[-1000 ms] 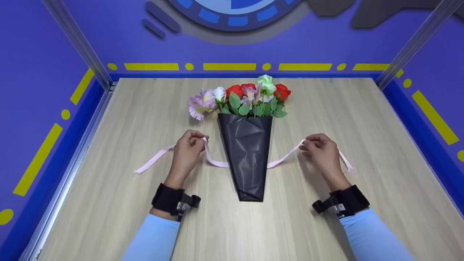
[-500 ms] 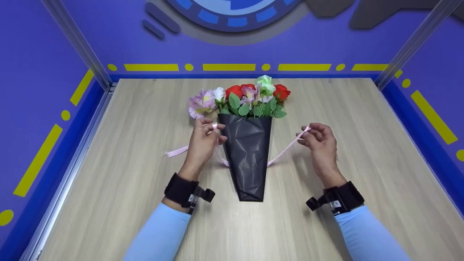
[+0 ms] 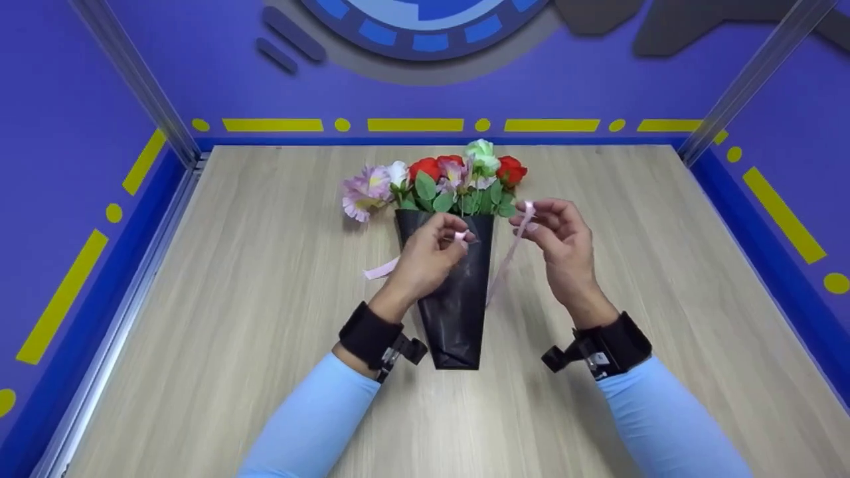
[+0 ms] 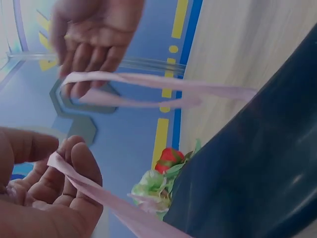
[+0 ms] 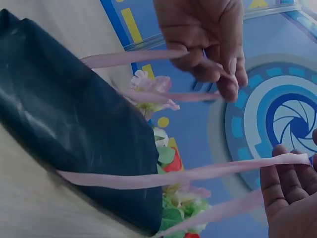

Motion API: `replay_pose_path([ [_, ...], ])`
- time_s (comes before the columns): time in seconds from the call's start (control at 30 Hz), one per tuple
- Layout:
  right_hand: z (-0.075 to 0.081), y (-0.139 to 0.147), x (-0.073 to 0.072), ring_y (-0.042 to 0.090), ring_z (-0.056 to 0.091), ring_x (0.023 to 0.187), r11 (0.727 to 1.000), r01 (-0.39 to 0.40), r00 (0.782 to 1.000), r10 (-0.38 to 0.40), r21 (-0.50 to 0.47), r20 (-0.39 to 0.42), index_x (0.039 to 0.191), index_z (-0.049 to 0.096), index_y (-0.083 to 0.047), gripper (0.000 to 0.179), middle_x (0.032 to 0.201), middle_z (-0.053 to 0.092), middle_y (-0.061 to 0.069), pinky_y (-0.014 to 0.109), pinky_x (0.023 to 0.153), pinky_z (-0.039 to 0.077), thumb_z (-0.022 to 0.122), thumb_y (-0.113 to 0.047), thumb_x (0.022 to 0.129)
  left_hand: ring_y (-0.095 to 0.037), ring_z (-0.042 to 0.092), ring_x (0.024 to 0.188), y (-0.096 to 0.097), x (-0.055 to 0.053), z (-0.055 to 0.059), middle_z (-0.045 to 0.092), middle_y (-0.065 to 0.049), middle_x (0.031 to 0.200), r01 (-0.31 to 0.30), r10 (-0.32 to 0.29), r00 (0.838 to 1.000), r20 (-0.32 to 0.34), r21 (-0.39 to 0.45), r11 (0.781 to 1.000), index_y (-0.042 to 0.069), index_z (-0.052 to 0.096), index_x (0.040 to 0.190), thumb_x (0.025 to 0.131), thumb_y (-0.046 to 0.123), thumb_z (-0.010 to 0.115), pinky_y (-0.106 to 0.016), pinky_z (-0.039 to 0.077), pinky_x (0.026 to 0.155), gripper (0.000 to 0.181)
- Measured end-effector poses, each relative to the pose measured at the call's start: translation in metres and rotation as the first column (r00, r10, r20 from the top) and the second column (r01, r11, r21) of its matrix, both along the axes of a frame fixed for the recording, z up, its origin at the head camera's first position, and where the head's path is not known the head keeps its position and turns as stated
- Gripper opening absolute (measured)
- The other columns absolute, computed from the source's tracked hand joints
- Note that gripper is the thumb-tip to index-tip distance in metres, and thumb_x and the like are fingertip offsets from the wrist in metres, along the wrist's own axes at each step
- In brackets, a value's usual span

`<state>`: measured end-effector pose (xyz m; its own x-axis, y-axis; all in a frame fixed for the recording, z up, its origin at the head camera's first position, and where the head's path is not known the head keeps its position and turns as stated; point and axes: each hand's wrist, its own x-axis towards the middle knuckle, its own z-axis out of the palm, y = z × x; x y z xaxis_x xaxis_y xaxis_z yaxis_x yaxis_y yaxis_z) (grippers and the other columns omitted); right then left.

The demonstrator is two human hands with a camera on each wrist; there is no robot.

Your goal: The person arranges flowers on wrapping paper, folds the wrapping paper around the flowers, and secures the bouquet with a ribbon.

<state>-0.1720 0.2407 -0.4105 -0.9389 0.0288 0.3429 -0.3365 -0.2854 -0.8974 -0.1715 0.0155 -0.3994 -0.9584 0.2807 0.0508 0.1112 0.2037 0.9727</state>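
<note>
A bouquet of flowers (image 3: 425,168) lies on the table in a black wrapper (image 3: 458,328) that narrows toward me. A pink ribbon (image 3: 507,259) passes beneath the wrapper, with a length raised on each side. My left hand (image 3: 425,259), above the wrapper, pinches one length; its loose tail hangs out to the left. Right of the wrapper, my right hand (image 3: 568,249) holds the other length up at its fingertips. Both raised lengths also show in the right wrist view, running from the wrapper to the left hand (image 5: 205,39) and right hand (image 5: 292,191).
The wooden table (image 3: 265,318) is enclosed at the back and sides by blue panels (image 3: 597,86) with yellow dashes. Metal posts (image 3: 757,79) stand at the back corners. A black strap with a small camera (image 3: 372,338) is on each wrist.
The left hand has moved right and up, from beside the wrapper to above it, drawing the ribbon's left tail along. The right hand has come up and left. The bouquet stays in place.
</note>
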Motion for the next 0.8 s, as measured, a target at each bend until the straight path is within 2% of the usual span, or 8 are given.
replay_pose_path([
  [0.2, 0.022, -0.027, -0.002, 0.023, 0.074, 0.109, 0.985, -0.123, 0.991, 0.128, 0.122, -0.034, 0.121, 0.060, 0.001, 0.028, 0.117, 0.076, 0.008, 0.034, 0.099, 0.057, 0.051, 0.008, 0.095, -0.014, 0.064, 0.098, 0.008, 0.004, -0.007, 0.070, -0.004, 0.118, 0.164, -0.158, 0.986, 0.056, -0.121, 0.979, 0.014, 0.060, 0.123, 0.095, 0.028, 0.076, -0.028, 0.052, 0.076, 0.036],
  [0.33, 0.026, -0.040, -0.004, 0.021, 0.071, 0.111, 0.940, -0.246, 0.968, 0.252, 0.237, 0.007, 0.120, 0.059, 0.008, 0.028, 0.119, 0.075, 0.016, 0.029, 0.093, 0.054, 0.050, 0.007, 0.094, -0.011, 0.063, 0.096, 0.012, 0.005, -0.014, 0.069, 0.002, 0.108, 0.203, -0.206, 0.979, 0.005, -0.196, 0.959, 0.015, 0.067, 0.115, 0.098, 0.032, 0.072, -0.026, 0.051, 0.079, 0.024],
  [0.4, 0.024, -0.043, -0.008, 0.019, 0.070, 0.109, 0.905, -0.283, 0.958, 0.279, 0.317, 0.060, 0.120, 0.059, 0.009, 0.028, 0.119, 0.074, 0.019, 0.027, 0.089, 0.052, 0.049, 0.005, 0.095, -0.007, 0.062, 0.091, 0.013, 0.005, -0.018, 0.070, 0.000, 0.103, 0.224, -0.226, 0.974, 0.004, -0.166, 0.960, 0.012, 0.070, 0.110, 0.101, 0.026, 0.068, -0.023, 0.050, 0.077, 0.017],
  [0.47, 0.017, -0.043, -0.012, 0.016, 0.067, 0.104, 0.873, -0.304, 0.953, 0.280, 0.381, 0.119, 0.122, 0.061, 0.008, 0.028, 0.118, 0.072, 0.019, 0.025, 0.085, 0.050, 0.047, 0.002, 0.098, -0.008, 0.062, 0.083, 0.012, 0.004, -0.020, 0.074, -0.006, 0.101, 0.247, -0.243, 0.969, 0.052, -0.083, 0.966, 0.007, 0.071, 0.108, 0.103, 0.019, 0.063, -0.023, 0.049, 0.071, 0.015],
  [0.53, 0.008, -0.041, -0.016, 0.014, 0.065, 0.101, 0.855, -0.323, 0.945, 0.274, 0.405, 0.176, 0.127, 0.061, 0.007, 0.031, 0.120, 0.069, 0.019, 0.024, 0.083, 0.050, 0.045, -0.003, 0.102, -0.011, 0.064, 0.078, 0.010, 0.002, -0.022, 0.076, -0.011, 0.097, 0.245, -0.244, 0.963, 0.116, 0.005, 0.969, 0.005, 0.069, 0.104, 0.104, 0.016, 0.061, -0.022, 0.049, 0.067, 0.013],
  [0.63, -0.005, -0.037, -0.019, 0.013, 0.065, 0.098, 0.851, -0.368, 0.924, 0.291, 0.375, 0.248, 0.134, 0.057, 0.008, 0.036, 0.122, 0.066, 0.012, 0.025, 0.084, 0.053, 0.043, -0.011, 0.108, -0.016, 0.069, 0.076, 0.007, 0.000, -0.025, 0.077, -0.014, 0.092, 0.202, -0.216, 0.957, 0.191, 0.091, 0.975, 0.005, 0.064, 0.100, 0.104, 0.014, 0.060, -0.025, 0.053, 0.064, 0.011],
  [0.73, -0.015, -0.035, -0.019, 0.013, 0.067, 0.095, 0.850, -0.400, 0.906, 0.310, 0.343, 0.289, 0.137, 0.056, 0.008, 0.040, 0.119, 0.066, 0.008, 0.026, 0.082, 0.055, 0.042, -0.020, 0.111, -0.016, 0.072, 0.075, 0.005, -0.002, -0.027, 0.076, -0.009, 0.082, 0.166, -0.186, 0.959, 0.212, 0.108, 0.980, 0.009, 0.060, 0.098, 0.103, 0.014, 0.059, -0.026, 0.055, 0.063, 0.008],
  [0.8, -0.020, -0.035, -0.019, 0.012, 0.068, 0.093, 0.844, -0.400, 0.907, 0.307, 0.358, 0.289, 0.136, 0.057, 0.006, 0.041, 0.113, 0.068, 0.006, 0.026, 0.079, 0.055, 0.041, -0.024, 0.113, -0.014, 0.073, 0.074, 0.005, -0.003, -0.027, 0.077, -0.007, 0.080, 0.153, -0.177, 0.959, 0.220, 0.123, 0.981, 0.009, 0.058, 0.099, 0.103, 0.014, 0.059, -0.026, 0.056, 0.063, 0.007],
])
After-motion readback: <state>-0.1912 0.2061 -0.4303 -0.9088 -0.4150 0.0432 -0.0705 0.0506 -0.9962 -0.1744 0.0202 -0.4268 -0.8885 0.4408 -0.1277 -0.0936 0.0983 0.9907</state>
